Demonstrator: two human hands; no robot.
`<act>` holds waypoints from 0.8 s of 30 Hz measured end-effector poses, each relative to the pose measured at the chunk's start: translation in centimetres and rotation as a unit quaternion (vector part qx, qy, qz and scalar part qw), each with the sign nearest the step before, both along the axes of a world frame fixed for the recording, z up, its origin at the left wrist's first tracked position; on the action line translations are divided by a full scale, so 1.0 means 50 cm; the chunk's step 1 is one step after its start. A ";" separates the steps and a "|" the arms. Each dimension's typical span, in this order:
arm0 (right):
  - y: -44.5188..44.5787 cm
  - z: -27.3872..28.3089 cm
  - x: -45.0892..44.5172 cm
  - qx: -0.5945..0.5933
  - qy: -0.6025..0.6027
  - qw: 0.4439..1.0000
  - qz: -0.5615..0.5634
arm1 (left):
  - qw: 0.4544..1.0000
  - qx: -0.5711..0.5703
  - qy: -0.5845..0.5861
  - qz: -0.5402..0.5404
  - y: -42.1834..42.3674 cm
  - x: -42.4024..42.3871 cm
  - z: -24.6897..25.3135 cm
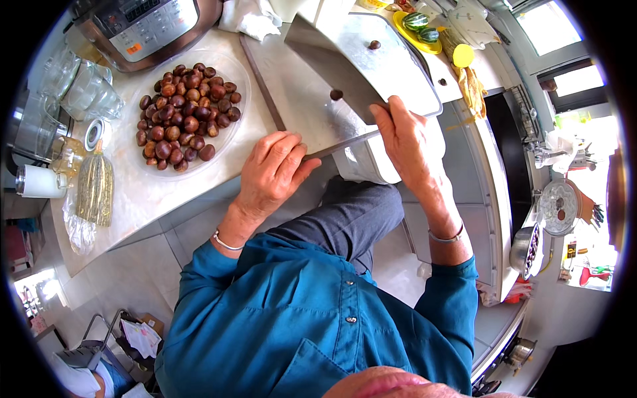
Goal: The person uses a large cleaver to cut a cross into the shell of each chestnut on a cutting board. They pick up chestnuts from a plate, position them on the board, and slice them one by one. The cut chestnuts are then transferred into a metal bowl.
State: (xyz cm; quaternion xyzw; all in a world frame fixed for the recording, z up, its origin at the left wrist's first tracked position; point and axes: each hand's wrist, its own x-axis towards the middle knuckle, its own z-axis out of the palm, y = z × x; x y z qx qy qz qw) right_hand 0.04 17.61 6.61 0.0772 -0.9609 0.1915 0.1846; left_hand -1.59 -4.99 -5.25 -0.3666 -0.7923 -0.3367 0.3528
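Observation:
My right hand [405,144] grips the handle end of a broad cleaver [331,64], its blade tilted over a metal cutting board [278,64]. One chestnut [336,94] is at the blade's lower edge; whether they touch, I cannot tell. My left hand [273,171] is on the board's near left corner, fingers on top and thumb along the front rim. Left of the board, a clear round tray [241,134] holds a heap of brown chestnuts [186,114]. Beyond the blade, a single chestnut [374,45] lies on a pale rounded tray [413,69].
An electric cooker [144,35] stands at the back left. Glass jugs [92,89], a jar lid [97,133] and a striped squash [96,189] line the left side. A white bin [368,159] is below the board's front edge. Small striped squashes [415,21] sit on a yellow plate [433,47].

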 end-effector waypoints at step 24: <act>-0.005 -0.035 0.173 -0.321 -0.038 0.946 -0.004 | 0.783 0.323 -0.445 -0.292 0.037 0.022 0.120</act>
